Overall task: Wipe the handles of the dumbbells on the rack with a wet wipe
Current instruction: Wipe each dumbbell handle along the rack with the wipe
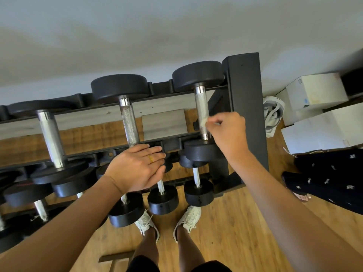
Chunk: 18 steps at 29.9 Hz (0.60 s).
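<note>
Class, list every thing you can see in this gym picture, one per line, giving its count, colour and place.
rack: one, black, against the wall
top-row dumbbells: three, black heads, silver handles, upper tier
lower dumbbells: several, black, tiers beneath
wet wipe: one, white, on the rightmost top handle
boxes: two at least, white, far right
trainers: two, white, wooden floor
left hand: one, resting flat at the middle dumbbell's near end
right hand: one, pinching the wet wipe

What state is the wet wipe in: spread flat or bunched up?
Bunched up: the wet wipe is a small crumpled wad, pinched by the right hand against the rightmost dumbbell handle.
</note>
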{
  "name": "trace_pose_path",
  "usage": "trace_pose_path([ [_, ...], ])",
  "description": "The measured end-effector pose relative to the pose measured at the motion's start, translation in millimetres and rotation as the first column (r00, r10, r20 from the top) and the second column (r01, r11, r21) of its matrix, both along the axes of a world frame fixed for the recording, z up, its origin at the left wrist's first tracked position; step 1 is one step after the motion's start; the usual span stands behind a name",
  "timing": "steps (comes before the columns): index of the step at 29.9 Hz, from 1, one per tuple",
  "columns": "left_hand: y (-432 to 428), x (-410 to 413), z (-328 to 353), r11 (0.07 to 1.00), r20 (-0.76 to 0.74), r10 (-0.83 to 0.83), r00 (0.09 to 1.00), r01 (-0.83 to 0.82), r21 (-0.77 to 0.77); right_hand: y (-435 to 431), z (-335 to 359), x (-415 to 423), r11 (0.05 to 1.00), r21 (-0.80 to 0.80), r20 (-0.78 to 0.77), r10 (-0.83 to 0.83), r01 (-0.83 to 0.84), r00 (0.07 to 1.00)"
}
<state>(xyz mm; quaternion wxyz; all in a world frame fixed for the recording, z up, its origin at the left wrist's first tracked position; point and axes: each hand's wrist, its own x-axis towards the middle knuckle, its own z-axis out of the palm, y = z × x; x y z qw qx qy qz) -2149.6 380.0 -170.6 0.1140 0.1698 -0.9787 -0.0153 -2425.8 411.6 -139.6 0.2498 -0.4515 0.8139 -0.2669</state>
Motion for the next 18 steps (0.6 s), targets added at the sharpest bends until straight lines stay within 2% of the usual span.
trace_pose_path([
  [6,0,-1,-1,1.0,0.024,0.008,1.0,-0.007,-0.025,-4,-1,-4,0.982,0.186,-0.035,0.012,-0.005,0.999],
  [11,-1,-2,4,0.982,0.202,-0.113,0.973,0.14,-0.128,1,-1,-6,0.953,0.296,-0.068,0.087,-0.063,0.994],
  [14,3,3,6,0.975,0.297,-0.133,0.946,0.178,-0.131,0,1,-9,0.951,0.294,-0.054,0.12,-0.099,0.991],
  [18,2,4,-1,0.983,0.256,-0.084,0.963,0.122,-0.139,1,3,-19,0.978,0.17,-0.005,0.122,-0.119,0.993],
])
